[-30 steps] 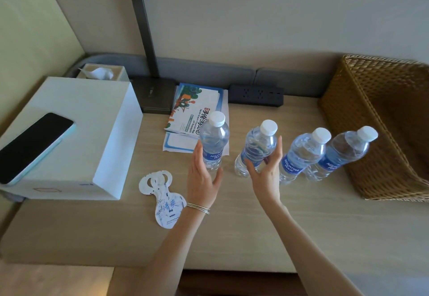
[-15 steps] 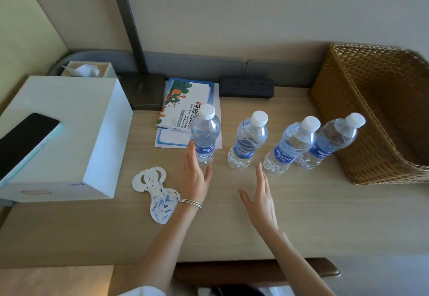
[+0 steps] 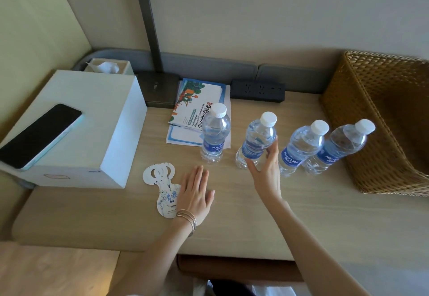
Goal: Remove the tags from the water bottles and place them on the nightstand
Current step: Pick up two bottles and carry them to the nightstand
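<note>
Several clear water bottles with white caps and blue labels stand in a row on the wooden nightstand (image 3: 313, 207). None has a tag on its neck. My right hand (image 3: 267, 168) wraps thumb and fingers around the lower part of the second bottle (image 3: 257, 135). To its left stands the first bottle (image 3: 212, 138); two more (image 3: 301, 147) (image 3: 341, 145) stand to its right. My left hand (image 3: 195, 193) lies flat and open on the table, its edge touching a small pile of white tags (image 3: 162, 184) with ring holes and blue print.
A white box (image 3: 92, 138) with a black phone (image 3: 37, 133) on top fills the left side. A wicker basket (image 3: 383, 114) stands at the right. Brochures (image 3: 197, 98), a power strip (image 3: 257, 90), a lamp base (image 3: 160, 89) and a tissue box (image 3: 106, 67) line the back.
My left hand has pulled back from the first bottle and now rests flat by the tags. My right hand drew away from the second bottle, then returned and closed around it.
</note>
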`<state>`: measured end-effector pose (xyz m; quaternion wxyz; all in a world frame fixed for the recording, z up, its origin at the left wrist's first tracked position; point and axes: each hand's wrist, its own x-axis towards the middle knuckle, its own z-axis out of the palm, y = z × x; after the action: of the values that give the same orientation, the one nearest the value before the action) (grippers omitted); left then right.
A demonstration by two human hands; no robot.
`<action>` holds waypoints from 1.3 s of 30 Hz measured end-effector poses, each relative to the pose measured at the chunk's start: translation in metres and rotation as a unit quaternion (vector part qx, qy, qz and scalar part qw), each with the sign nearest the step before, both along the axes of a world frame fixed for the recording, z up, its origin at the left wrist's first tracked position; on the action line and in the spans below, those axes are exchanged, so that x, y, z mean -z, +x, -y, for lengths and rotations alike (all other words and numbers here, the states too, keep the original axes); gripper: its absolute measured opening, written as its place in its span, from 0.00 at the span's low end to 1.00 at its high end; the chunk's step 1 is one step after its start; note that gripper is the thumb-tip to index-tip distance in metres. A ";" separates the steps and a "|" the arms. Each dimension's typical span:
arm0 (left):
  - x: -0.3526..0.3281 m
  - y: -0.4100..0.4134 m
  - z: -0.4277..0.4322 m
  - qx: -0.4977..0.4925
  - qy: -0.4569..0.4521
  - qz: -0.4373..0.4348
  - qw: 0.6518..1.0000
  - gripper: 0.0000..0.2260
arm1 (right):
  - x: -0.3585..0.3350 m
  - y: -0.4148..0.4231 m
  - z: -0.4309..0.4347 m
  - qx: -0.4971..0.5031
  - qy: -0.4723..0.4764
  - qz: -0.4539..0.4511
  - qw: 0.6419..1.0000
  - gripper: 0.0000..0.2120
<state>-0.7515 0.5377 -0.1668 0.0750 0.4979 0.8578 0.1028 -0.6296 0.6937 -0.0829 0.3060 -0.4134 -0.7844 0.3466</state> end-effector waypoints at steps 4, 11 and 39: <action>-0.001 0.000 0.001 -0.006 -0.017 0.005 1.000 0.30 | -0.002 -0.019 -0.002 0.035 -0.046 -0.061 0.996 0.41; 0.002 0.001 -0.001 0.003 -0.001 -0.018 1.000 0.27 | -0.001 0.004 0.011 0.024 0.043 0.097 0.994 0.45; -0.052 -0.015 -0.094 -0.152 0.384 0.177 0.893 0.30 | 0.019 0.048 0.010 -0.054 0.006 0.285 0.957 0.36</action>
<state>-0.7663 0.6313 -0.1147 0.0123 0.3249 0.7894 0.5207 -0.5812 0.6833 -0.1024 0.0536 -0.4505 -0.8622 0.2255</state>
